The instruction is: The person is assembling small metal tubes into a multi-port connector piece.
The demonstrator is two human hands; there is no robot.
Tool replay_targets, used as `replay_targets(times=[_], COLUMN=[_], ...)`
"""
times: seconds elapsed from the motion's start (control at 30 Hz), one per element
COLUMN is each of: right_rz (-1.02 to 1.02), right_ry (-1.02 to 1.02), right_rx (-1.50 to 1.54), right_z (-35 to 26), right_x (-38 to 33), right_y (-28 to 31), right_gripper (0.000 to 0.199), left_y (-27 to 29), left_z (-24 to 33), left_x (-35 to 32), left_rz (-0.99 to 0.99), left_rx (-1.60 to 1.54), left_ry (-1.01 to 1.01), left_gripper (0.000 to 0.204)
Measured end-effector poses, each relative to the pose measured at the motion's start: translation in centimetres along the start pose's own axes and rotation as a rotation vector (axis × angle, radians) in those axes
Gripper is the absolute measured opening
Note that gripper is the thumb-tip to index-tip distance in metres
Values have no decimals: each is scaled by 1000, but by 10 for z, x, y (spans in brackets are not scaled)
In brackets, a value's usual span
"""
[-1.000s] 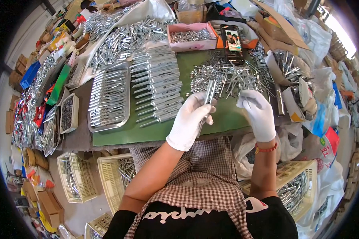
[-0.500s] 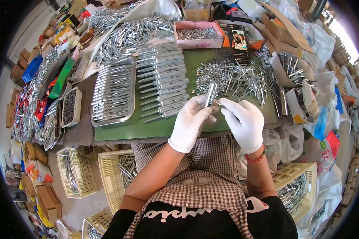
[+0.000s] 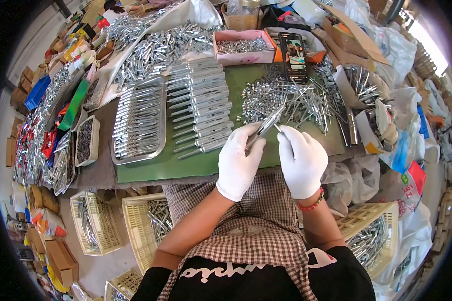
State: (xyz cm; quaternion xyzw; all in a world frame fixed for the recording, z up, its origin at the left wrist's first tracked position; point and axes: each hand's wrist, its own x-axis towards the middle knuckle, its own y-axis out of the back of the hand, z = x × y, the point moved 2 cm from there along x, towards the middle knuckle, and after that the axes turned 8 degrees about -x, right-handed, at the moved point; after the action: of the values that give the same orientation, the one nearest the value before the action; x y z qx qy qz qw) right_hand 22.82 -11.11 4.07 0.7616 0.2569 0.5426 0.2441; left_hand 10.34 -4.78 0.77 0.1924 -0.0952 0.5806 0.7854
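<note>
In white gloves, both my hands are raised over the near edge of the green work mat (image 3: 186, 170). My left hand (image 3: 239, 165) is closed round a shiny metal tube (image 3: 271, 120), which points up and to the right. Close beside it, my right hand (image 3: 303, 163) pinches a thin metal pin (image 3: 278, 128), only its tip showing near the tube. Beyond my hands lie a heap of small metal nuts (image 3: 258, 100) and a pile of long thin bolts (image 3: 310, 105). Tubes with rods sticking out (image 3: 203, 115) are laid in an overlapping row to the left.
A metal tray (image 3: 162, 140) of rods sits left of that row. At the back are a pink box (image 3: 246, 59) of small parts, a phone (image 3: 294, 72) showing a picture, and a large heap of metal parts (image 3: 160, 50). Plastic crates (image 3: 135, 226) stand below the table.
The tube in my left hand has tilted from nearly upright to leaning right. My right hand has drawn slightly down and left, the pin still pinched. The view has shifted a little.
</note>
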Motion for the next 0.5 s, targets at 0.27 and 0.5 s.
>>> replay_targets(times=[0.27, 0.5], right_rz=[-121, -298], right_ry=[55, 202], right_rx=[33, -85], right_z=[-1, -6], right_x=[1, -1], right_y=[4, 6], right_gripper=[12, 13], left_y=[2, -1], left_z=[7, 5], left_x=[1, 2], left_rz=[13, 7], left_rx=[93, 59], left_ry=[-130, -219], left_gripper=[32, 30])
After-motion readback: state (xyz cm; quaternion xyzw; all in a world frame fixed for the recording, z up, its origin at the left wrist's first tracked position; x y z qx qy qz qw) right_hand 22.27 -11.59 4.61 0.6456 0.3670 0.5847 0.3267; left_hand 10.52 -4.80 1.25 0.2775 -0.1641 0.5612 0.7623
